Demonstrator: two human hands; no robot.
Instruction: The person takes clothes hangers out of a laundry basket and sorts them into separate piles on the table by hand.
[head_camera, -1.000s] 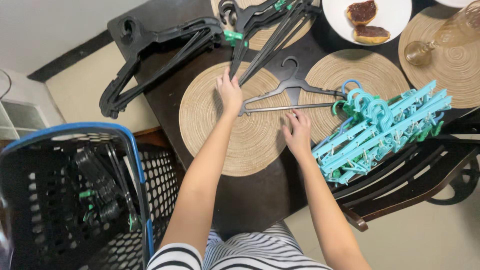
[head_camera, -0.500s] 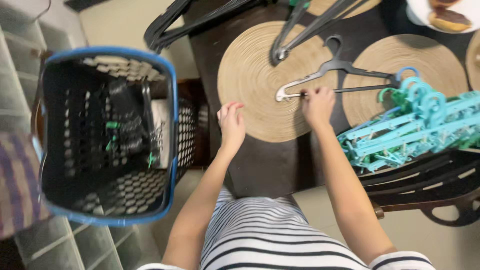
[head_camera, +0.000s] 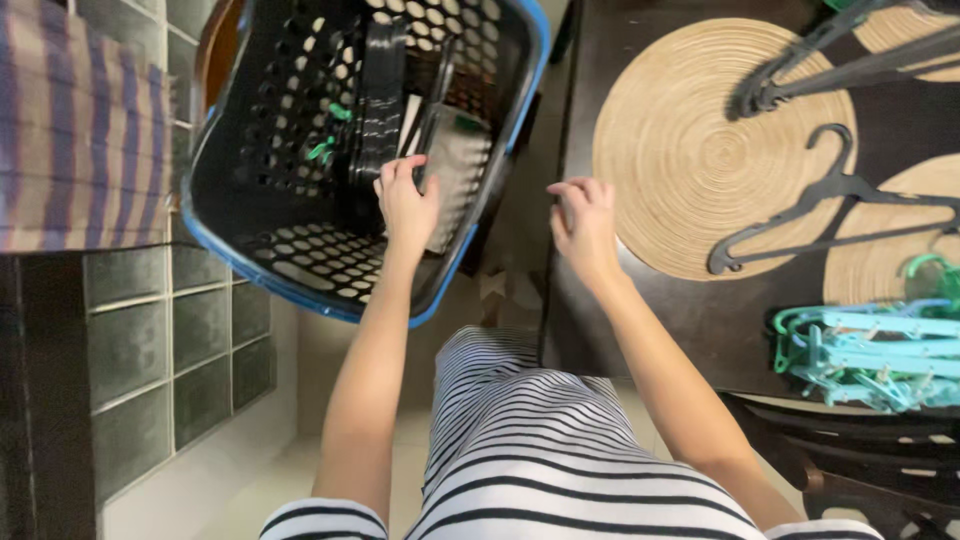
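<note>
My left hand (head_camera: 405, 205) reaches into a black perforated basket (head_camera: 300, 250) with a blue rim. Its fingers curl at the lower end of a bundle of black hangers (head_camera: 380, 90) standing inside, and I cannot tell whether they grip it. My right hand (head_camera: 582, 225) hovers at the left edge of the dark table (head_camera: 650, 320), fingers loosely bent and holding nothing. It is next to a round woven placemat (head_camera: 680, 150). A single black hanger (head_camera: 830, 190) lies to its right, untouched.
A pile of teal clip hangers (head_camera: 870, 350) lies at the table's right side. More black hangers (head_camera: 830, 60) lie at the top right. A dark wooden chair (head_camera: 850, 450) is at the lower right. A glass-block wall (head_camera: 200, 330) and striped cloth (head_camera: 70, 130) are to the left.
The view has swung left toward the basket. My left hand went from the table into the basket. My right hand left the single hanger and drew back to the table's edge.
</note>
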